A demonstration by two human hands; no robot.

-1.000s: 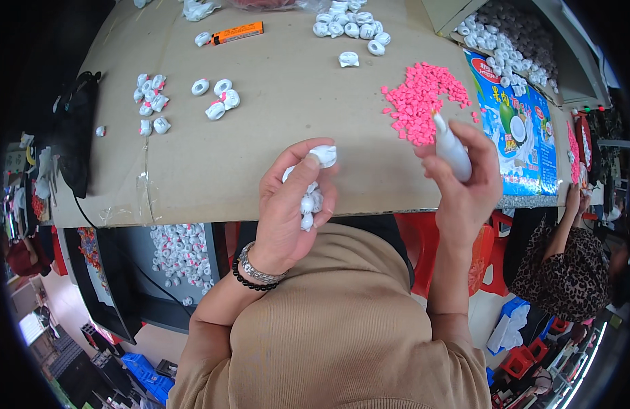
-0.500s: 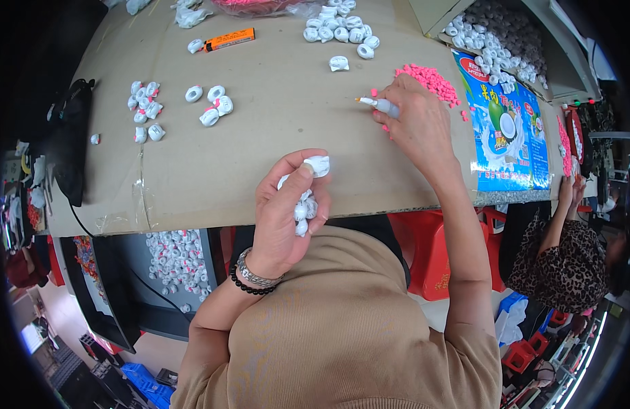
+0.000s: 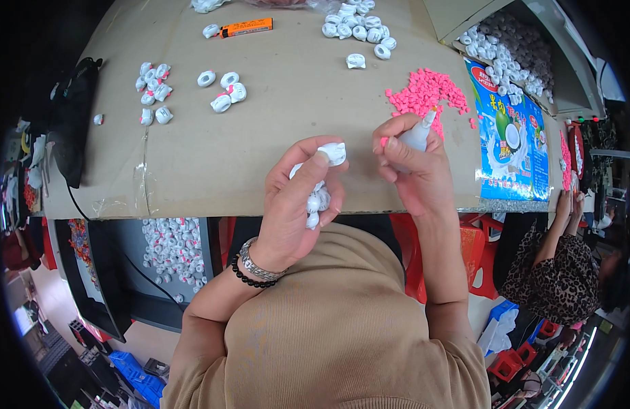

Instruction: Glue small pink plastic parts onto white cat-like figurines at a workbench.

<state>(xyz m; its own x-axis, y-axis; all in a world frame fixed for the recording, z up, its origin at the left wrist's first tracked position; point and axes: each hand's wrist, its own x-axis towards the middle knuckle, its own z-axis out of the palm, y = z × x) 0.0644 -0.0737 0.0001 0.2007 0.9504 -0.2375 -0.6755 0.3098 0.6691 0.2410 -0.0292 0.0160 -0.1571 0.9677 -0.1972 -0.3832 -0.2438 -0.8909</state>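
My left hand (image 3: pixel 288 204) is closed around several small white rounded pieces (image 3: pixel 318 200). One white piece (image 3: pixel 334 153) is held up between its thumb and fingertips. In my right hand (image 3: pixel 424 178) is a small translucent squeeze bottle (image 3: pixel 416 136), its narrow nozzle tilted up and away from me. A tiny pink piece (image 3: pixel 384 142) is pinched between that hand's thumb and finger. Just beyond it lies a loose heap of pink pieces (image 3: pixel 424 90) on the brown-covered table (image 3: pixel 260 157).
White ring-like pieces (image 3: pixel 359 33) lie in groups at the back and left, beside an orange box (image 3: pixel 247 27). An open bin (image 3: pixel 475 13) of white pieces stands back right, near a blue printed sheet (image 3: pixel 509 146). Below the left edge is a grey drawer (image 3: pixel 134 273). A co-worker sits at right.
My right hand has come back from the pink heap toward my left hand, now pinching a pink piece, and the bottle's nozzle has swung upward. My left hand keeps its hold.
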